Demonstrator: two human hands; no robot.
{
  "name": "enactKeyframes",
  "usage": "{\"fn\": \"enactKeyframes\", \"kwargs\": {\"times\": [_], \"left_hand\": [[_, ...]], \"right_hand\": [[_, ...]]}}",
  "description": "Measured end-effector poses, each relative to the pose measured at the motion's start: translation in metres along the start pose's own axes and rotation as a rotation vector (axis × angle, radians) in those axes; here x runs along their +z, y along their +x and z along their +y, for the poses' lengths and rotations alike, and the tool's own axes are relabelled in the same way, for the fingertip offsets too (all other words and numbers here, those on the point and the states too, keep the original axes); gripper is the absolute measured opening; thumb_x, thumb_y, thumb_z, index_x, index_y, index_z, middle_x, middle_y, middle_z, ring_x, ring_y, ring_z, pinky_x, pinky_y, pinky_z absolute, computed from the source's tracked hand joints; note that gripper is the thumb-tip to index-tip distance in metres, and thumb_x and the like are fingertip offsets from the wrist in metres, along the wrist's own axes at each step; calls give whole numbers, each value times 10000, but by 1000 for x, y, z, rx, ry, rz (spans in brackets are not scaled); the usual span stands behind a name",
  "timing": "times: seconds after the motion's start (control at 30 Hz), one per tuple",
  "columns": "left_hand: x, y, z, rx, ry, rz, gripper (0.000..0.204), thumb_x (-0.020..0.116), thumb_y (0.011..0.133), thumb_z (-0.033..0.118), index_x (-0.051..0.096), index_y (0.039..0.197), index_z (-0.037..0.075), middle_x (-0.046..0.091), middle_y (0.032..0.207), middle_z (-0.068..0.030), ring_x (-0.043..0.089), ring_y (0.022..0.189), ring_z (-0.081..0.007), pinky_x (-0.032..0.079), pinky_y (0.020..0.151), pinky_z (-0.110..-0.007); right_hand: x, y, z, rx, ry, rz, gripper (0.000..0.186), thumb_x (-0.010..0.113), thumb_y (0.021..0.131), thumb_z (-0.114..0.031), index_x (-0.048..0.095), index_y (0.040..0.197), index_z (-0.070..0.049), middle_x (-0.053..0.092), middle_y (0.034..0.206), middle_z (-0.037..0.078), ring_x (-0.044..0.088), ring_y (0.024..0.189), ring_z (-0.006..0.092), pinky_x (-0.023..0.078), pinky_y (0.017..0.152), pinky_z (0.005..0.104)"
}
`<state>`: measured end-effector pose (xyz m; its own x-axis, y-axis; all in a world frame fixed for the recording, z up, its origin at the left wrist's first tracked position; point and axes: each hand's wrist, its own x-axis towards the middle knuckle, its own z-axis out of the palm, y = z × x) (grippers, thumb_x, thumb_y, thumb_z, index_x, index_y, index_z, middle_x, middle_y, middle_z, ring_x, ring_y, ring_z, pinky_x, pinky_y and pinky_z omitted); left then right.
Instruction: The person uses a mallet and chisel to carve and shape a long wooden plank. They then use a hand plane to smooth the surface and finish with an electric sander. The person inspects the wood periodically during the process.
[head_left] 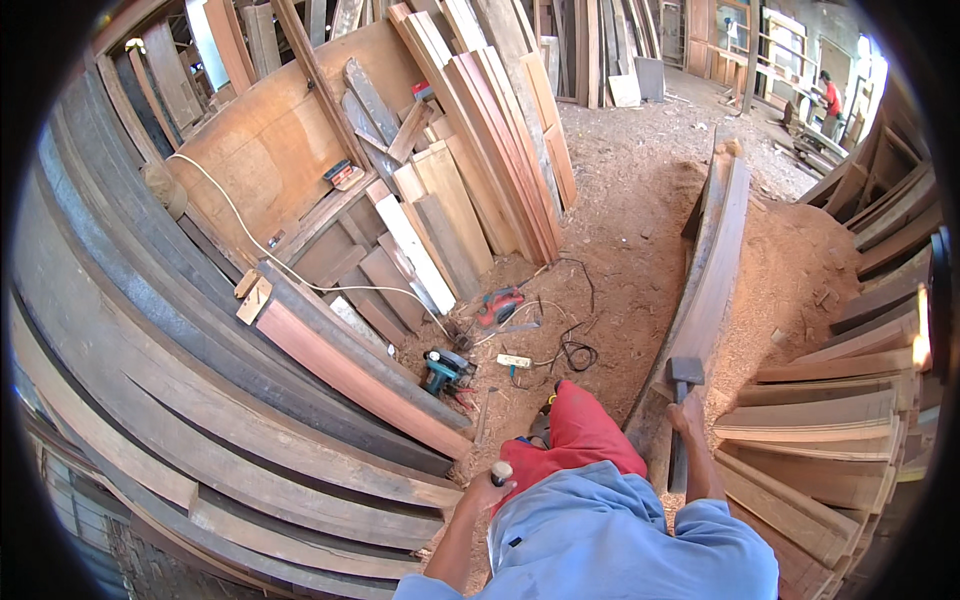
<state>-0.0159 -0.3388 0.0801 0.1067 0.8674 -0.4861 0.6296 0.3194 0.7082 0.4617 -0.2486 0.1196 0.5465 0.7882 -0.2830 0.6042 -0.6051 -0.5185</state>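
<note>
My left hand [484,492] is closed around a tool with a round, pale wooden handle end [502,469], held beside my left thigh. Its blade or tip is hidden, so its exact kind cannot be made out. In my right hand [688,418] is a mallet [685,371] with a dark, blocky head, which shows just above my fingers. The mallet overlaps the near part of a long, thick wooden beam [712,285] that runs away from me on my right.
A teal power tool [446,371] and a red power tool [499,306] lie on the dusty floor among cables [578,352]. Leaning boards [500,150] stand ahead. Long planks [250,440] line the left, stacked timbers [815,420] the right. Far off is another person [830,100].
</note>
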Motion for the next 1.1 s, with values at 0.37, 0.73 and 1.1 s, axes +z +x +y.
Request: {"fn": "enactKeyframes", "kwargs": {"times": [0.37, 0.73, 1.1], "left_hand": [[13, -25, -10, 314, 109, -50, 309, 790, 760, 217, 729, 1023, 67, 704, 933, -235, 685, 918, -391, 547, 825, -443], [27, -33, -47, 166, -88, 141, 315, 779, 791, 292, 743, 998, 57, 741, 911, -186, 725, 881, -327, 562, 799, -420], [6, -104, -56, 83, -523, -206, 130, 761, 838, 150, 704, 922, 70, 645, 760, 18, 563, 640, -74, 454, 570, -250]], "right_hand": [[-4, -141, -47, -536, -42, -388, 496, 766, 740, -362, 678, 1020, 38, 701, 986, 262, 685, 970, 397, 527, 818, 470], [51, -131, -73, -1349, -478, -456, 608, 740, 734, -314, 592, 1180, 72, 604, 1238, 266, 488, 1306, 417, 327, 1156, 511], [46, -148, -130, -1116, -700, -730, 530, 721, 785, -304, 571, 1157, 42, 694, 1057, 271, 673, 1021, 424, 527, 897, 502]]}}
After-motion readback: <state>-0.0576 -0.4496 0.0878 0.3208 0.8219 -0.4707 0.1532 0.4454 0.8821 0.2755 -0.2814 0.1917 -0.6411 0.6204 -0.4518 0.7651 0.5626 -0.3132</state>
